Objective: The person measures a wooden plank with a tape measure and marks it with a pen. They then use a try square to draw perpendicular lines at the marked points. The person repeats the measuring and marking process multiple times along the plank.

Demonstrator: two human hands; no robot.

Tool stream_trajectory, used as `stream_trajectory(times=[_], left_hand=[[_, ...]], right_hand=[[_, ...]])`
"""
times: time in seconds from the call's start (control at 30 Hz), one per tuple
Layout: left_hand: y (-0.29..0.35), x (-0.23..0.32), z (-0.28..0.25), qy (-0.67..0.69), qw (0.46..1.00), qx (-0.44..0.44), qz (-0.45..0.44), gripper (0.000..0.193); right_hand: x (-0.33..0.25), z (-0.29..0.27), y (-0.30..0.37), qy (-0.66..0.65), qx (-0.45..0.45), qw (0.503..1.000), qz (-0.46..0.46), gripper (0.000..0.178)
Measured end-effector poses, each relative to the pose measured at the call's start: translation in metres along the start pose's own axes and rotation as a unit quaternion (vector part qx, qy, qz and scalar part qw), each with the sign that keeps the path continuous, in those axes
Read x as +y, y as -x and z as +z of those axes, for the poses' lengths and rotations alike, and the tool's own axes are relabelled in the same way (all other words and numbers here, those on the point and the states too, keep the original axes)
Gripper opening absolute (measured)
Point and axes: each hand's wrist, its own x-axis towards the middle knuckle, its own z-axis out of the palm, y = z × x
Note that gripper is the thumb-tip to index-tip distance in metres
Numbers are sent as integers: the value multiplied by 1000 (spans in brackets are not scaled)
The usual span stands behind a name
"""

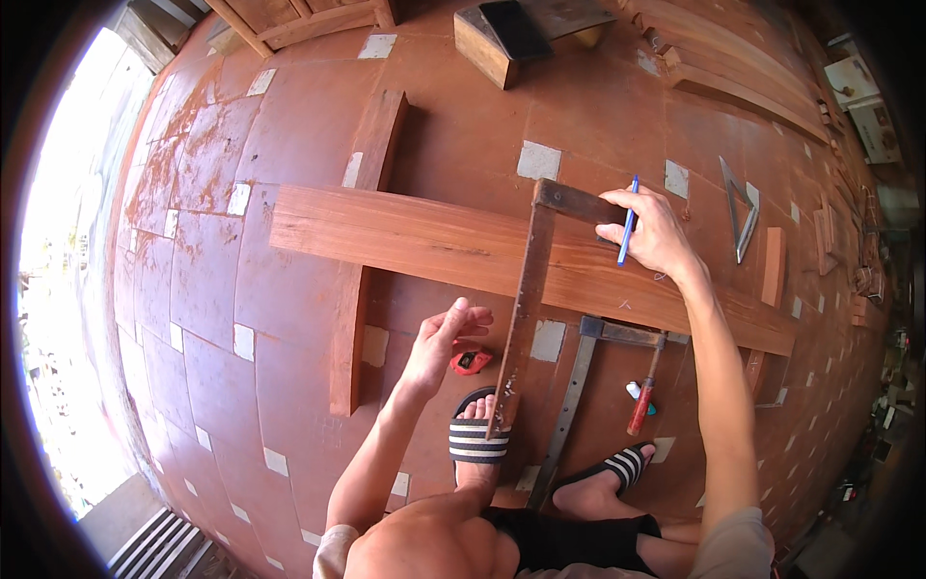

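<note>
My right hand [651, 232] grips the dark metal arm of a rusty bar clamp [526, 299], with a blue-and-white pen [628, 222] also held among the fingers. The clamp's long bar slants across a reddish wooden plank [415, 232] toward my left foot. Whether the clamp touches the plank, I cannot tell. My left hand [444, 343] is raised, fingers loosely bent and apart, with nothing visible in it. Just beyond it on the floor lies a red tape measure [471, 359]. The plank rests across a wooden beam [349, 338] at its left end.
A second bar clamp with a red handle [640, 410] stands by the plank's near edge. To the right lie a set square [741, 212] and a short wood block [774, 265]. A phone [516, 29] rests on a wooden stand at the back; boards [743, 82] lie far right.
</note>
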Motion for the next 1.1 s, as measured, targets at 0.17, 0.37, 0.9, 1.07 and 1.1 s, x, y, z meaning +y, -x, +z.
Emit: stream_trajectory(times=[0.17, 0.37, 0.9, 1.07, 1.1], left_hand=[[-12, 6, 26, -45, 998, -14, -29, 51], [-24, 9, 35, -93, 995, 21, -11, 46], [-29, 2, 44, 5, 999, 30, -38, 43], [-30, 2, 44, 11, 998, 26, -47, 41], [-30, 1, 43, 9, 999, 26, -45, 41]], right_hand=[[-4, 25, -13, 26, 0, 1000, -3, 45], [-5, 38, -12, 39, 5, 999, -9, 48], [-8, 41, -6, 34, -11, 999, 22, 51], [-3, 42, -5, 46, -12, 998, 33, 52], [-3, 43, -5, 44, -9, 999, 26, 52]])
